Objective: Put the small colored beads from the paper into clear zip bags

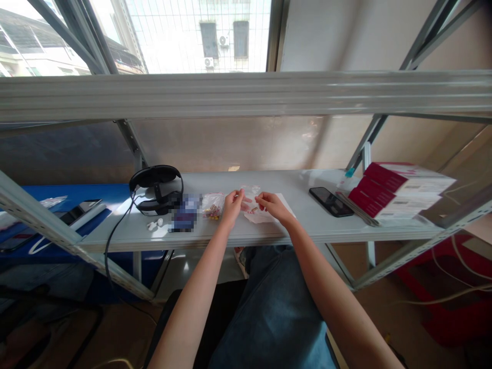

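My left hand (232, 205) is above the shelf, its fingers drawn together at what may be a small thing I cannot make out. Facing it, my right hand (272, 203) has its fingers pinched, and whatever is between them is too small to name. Under and between the hands lies a white sheet of paper (265, 217) with a few small bits on it. Just behind the fingers is some clear plastic (250, 189), perhaps a small bag. Left of my left hand sits a clear plastic bag (212, 206) of small coloured pieces, reddish and yellow.
A black headset (157, 190) with a cable, white earbuds (155, 224) and a blurred-out blue item (185, 212) are at the left. To the right lie a black phone (330, 201) and stacked red-and-white boxes (395, 189). A metal beam (246, 96) crosses above the shelf.
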`<state>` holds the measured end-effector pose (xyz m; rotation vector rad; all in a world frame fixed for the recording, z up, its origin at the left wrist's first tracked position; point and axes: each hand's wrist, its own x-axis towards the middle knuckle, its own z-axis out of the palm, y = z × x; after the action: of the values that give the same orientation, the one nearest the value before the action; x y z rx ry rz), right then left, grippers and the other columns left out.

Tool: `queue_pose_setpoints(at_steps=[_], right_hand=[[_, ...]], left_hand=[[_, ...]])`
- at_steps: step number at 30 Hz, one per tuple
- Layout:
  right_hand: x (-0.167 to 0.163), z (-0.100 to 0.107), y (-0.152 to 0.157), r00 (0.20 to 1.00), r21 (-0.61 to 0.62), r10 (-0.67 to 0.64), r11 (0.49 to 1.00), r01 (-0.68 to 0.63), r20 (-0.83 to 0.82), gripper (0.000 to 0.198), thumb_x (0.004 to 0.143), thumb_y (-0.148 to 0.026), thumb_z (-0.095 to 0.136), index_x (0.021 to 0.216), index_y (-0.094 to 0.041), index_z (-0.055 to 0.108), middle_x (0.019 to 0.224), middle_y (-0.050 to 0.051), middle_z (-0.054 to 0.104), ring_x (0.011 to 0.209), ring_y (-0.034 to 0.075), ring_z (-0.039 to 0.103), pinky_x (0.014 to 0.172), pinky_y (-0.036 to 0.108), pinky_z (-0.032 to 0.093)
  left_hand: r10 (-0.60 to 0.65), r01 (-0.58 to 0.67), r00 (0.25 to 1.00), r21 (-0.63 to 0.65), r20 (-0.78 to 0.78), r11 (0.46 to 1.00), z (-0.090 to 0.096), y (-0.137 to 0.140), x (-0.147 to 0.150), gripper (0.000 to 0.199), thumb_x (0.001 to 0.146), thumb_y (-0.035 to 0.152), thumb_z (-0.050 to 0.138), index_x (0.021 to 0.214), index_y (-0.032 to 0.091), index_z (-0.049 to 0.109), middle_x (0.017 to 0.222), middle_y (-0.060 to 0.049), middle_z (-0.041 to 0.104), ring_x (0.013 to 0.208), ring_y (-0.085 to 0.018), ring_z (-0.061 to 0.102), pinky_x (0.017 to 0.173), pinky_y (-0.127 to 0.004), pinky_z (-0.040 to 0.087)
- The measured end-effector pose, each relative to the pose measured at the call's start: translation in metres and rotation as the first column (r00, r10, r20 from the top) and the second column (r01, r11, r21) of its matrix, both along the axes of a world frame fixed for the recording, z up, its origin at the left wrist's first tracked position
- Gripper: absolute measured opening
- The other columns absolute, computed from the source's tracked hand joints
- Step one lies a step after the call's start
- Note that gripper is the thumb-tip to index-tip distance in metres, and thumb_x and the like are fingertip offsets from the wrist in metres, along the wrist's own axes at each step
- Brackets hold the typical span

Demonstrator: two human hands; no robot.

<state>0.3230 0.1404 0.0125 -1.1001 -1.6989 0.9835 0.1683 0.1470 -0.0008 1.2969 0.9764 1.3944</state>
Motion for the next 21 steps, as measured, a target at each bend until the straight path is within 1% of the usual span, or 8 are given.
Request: queue_pose_setpoints(at_steps=[3, 7, 11, 17, 21], right_hand=[[0.0008, 0.0008, -0.0002, 1.000, 0.003, 0.003, 1.000, -0.003, 0.002, 0.033, 0.076, -0.048, 0.050, 0.063, -0.018, 0.048, 0.053, -0.003, 0.048, 0.052, 0.009, 0.042, 0.054, 0.024, 0.033], [-0.0001, 0.0017, -0.0008, 1.000, -0.009, 0.001, 1.000, -0.002, -0.024, 0.031, 0.076, -0.045, 0.050, 0.063, -0.018, 0.047, 0.054, -0.004, 0.048, 0.053, 0.010, 0.043, 0.055, 0.024, 0.033], [0.0000, 0.0012, -0.0011, 0.999, -0.026, 0.036, 0.999, -0.036, -0.002, 0.030, 0.078, -0.043, 0.048, 0.061, -0.018, 0.047, 0.054, -0.003, 0.047, 0.053, 0.010, 0.043, 0.055, 0.024, 0.033], [0.0022, 0.0031, -0.0043, 0.998, -0.040, 0.061, 0.997, -0.061, 0.012, 0.031, 0.078, -0.043, 0.047, 0.060, -0.018, 0.047, 0.054, -0.003, 0.048, 0.053, 0.009, 0.042, 0.053, 0.023, 0.032], [0.0005, 0.0042, -0.0054, 0.994, -0.083, 0.110, 0.991, -0.109, 0.015, 0.035, 0.078, -0.047, 0.047, 0.060, -0.017, 0.050, 0.054, -0.002, 0.048, 0.052, 0.009, 0.042, 0.052, 0.023, 0.032]], left_hand=[[0.046, -0.046, 0.999, 0.006, -0.002, 0.999, -0.0008, 0.0020, -0.0020, 0.045, 0.072, 0.059, 0.051, 0.074, 0.015, 0.050, 0.070, -0.006, 0.067, 0.046, -0.010, 0.057, 0.045, -0.020, 0.045], [0.022, -0.022, 1.000, -0.023, 0.007, 0.999, 0.0003, 0.0012, -0.0017, 0.043, 0.072, 0.059, 0.052, 0.079, 0.016, 0.052, 0.069, -0.004, 0.066, 0.045, -0.010, 0.057, 0.046, -0.021, 0.045], [-0.010, 0.011, 1.000, -0.037, 0.018, 0.999, 0.0014, -0.0002, -0.0003, 0.043, 0.072, 0.058, 0.052, 0.080, 0.016, 0.053, 0.065, -0.002, 0.065, 0.042, -0.010, 0.055, 0.044, -0.022, 0.045], [0.001, -0.001, 1.000, -0.047, 0.008, 0.999, 0.0018, -0.0007, -0.0013, 0.048, 0.074, 0.059, 0.049, 0.088, 0.014, 0.057, 0.064, -0.004, 0.065, 0.041, -0.008, 0.052, 0.043, -0.019, 0.042], [0.002, -0.002, 1.000, -0.030, 0.006, 1.000, 0.0017, -0.0011, -0.0026, 0.045, 0.075, 0.056, 0.050, 0.086, 0.013, 0.058, 0.064, -0.005, 0.065, 0.040, -0.008, 0.051, 0.041, -0.018, 0.040]])
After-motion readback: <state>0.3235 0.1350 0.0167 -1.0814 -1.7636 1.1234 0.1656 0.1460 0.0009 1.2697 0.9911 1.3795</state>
